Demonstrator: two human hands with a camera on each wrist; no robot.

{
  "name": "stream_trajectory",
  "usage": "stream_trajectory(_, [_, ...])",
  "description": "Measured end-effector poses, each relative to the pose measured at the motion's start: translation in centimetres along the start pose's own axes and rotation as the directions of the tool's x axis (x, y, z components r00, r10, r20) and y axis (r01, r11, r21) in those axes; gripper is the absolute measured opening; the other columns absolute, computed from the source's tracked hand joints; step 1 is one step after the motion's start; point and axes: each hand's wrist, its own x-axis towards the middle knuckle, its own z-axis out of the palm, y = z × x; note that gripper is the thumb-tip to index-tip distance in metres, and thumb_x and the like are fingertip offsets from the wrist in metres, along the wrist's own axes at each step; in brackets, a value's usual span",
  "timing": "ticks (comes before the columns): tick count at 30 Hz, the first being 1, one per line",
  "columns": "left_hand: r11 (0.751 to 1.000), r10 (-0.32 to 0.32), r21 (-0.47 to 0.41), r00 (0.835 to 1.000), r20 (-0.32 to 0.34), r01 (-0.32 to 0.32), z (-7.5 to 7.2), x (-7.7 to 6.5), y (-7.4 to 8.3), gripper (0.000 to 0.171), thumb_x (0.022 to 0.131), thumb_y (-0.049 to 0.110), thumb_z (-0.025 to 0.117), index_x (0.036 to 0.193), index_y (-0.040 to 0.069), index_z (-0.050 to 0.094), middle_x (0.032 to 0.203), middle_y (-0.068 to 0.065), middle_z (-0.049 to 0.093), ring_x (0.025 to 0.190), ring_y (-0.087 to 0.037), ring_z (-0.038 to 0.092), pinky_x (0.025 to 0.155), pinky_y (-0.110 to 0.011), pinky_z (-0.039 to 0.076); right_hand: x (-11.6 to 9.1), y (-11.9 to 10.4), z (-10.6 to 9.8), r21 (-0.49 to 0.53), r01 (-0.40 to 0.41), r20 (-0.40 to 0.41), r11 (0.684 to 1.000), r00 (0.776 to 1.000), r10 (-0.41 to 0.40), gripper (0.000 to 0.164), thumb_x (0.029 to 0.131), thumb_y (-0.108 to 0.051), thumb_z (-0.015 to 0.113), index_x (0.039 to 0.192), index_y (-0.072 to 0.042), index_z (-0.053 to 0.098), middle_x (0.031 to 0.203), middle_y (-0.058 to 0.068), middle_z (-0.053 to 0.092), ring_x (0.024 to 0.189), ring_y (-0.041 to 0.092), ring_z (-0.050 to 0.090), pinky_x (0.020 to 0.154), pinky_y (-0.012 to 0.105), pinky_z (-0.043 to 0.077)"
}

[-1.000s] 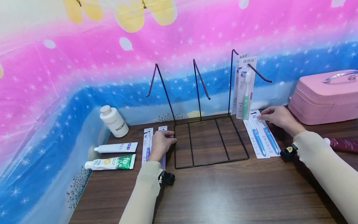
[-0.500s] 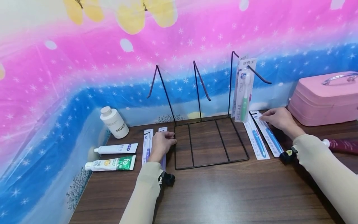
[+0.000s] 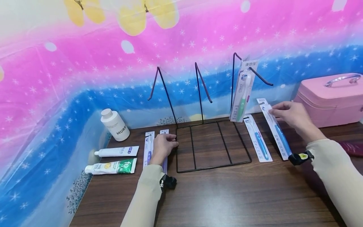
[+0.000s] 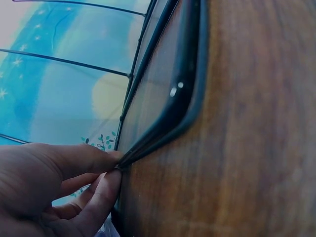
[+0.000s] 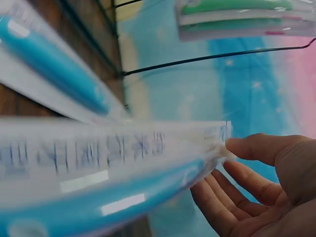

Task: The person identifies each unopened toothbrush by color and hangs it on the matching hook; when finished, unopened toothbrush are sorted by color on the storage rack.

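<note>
In the head view, the right hand (image 3: 295,116) pinches the upper part of a blue-handled toothbrush pack (image 3: 280,135), thumb and forefinger nearly together. The pack, flat white card under clear plastic, slants with its top end raised; whether its lower end touches the wood-grained table (image 3: 212,198) cannot be told. A second blue pack (image 3: 258,140) lies just left of it. The left hand (image 3: 164,146) grips the side of a thin, dark wire rack (image 3: 202,123) whose base is a rectangle with crossbars. Glossy green-handled packs (image 3: 244,91) hang on its right hook; the one behind is mostly covered. A purple-handled pack (image 3: 148,148) lies beside the left hand, which partly hides another. A smooth pink case (image 3: 330,101) and a dark red tube (image 3: 351,148) are cut off at the edge.

In the left wrist view, thumb and forefinger close tightly on the rounded wire; the other fingers are partly hidden.

In the right wrist view, the thumb presses the pack's far end, the remaining fingers loosely bent. The print is blurred, and the pack's near end runs out of frame.
</note>
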Motion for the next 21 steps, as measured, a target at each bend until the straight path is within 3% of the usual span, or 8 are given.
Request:
stream_trajectory(3, [1.0, 0.0, -0.003, 1.0, 0.005, 0.0, 0.1, 0.0, 0.1, 0.026, 0.083, 0.008, 0.076, 0.109, 0.006, 0.074, 0.095, -0.005, 0.071, 0.089, -0.019, 0.065, 0.076, -0.035, 0.052, -0.6, -0.7, -0.6, 0.027, 0.018, -0.01, 0.999, 1.0, -0.018, 0.065, 0.084, -0.052, 0.07, 0.123, -0.001, 0.059, 0.117, 0.022, 0.061, 0.078, 0.013, 0.069, 0.062, 0.032, 0.051])
stream_trajectory(10, [1.0, 0.018, 0.013, 1.0, -0.003, -0.018, -0.1, 0.0, 0.2, 0.027, 0.082, 0.007, 0.077, 0.109, 0.006, 0.074, 0.094, -0.005, 0.071, 0.088, -0.02, 0.065, 0.075, -0.035, 0.052, -1.9, -2.5, -2.5, 0.036, 0.065, 0.001, 0.997, 0.998, -0.065, 0.072, 0.081, -0.056, 0.07, 0.132, -0.006, 0.056, 0.115, 0.007, 0.065, 0.085, 0.01, 0.067, 0.077, 0.028, 0.047])
stream_trajectory(15, [1.0, 0.017, 0.004, 1.0, -0.001, -0.017, -0.2, -0.1, 0.2, 0.027, 0.082, 0.008, 0.077, 0.11, 0.006, 0.074, 0.095, -0.006, 0.071, 0.089, -0.02, 0.064, 0.075, -0.036, 0.052, -3.0, -4.0, -3.9, 0.125, 0.132, -0.018, 0.983, 0.991, -0.131, 0.063, 0.083, -0.043, 0.075, 0.129, -0.005, 0.057, 0.104, -0.006, 0.064, 0.092, 0.011, 0.06, 0.072, 0.018, 0.048])
stream_trajectory(21, [1.0, 0.005, -0.001, 1.0, -0.002, -0.005, 0.0, 0.0, 0.1, 0.027, 0.083, 0.007, 0.077, 0.11, 0.006, 0.074, 0.095, -0.005, 0.071, 0.088, -0.02, 0.064, 0.074, -0.035, 0.052, -4.6, -5.7, -4.8, 0.169, 0.222, -0.063, 0.96, 0.975, -0.215, 0.051, 0.083, -0.032, 0.077, 0.127, -0.01, 0.061, 0.103, -0.003, 0.067, 0.091, 0.01, 0.062, 0.072, 0.015, 0.046])
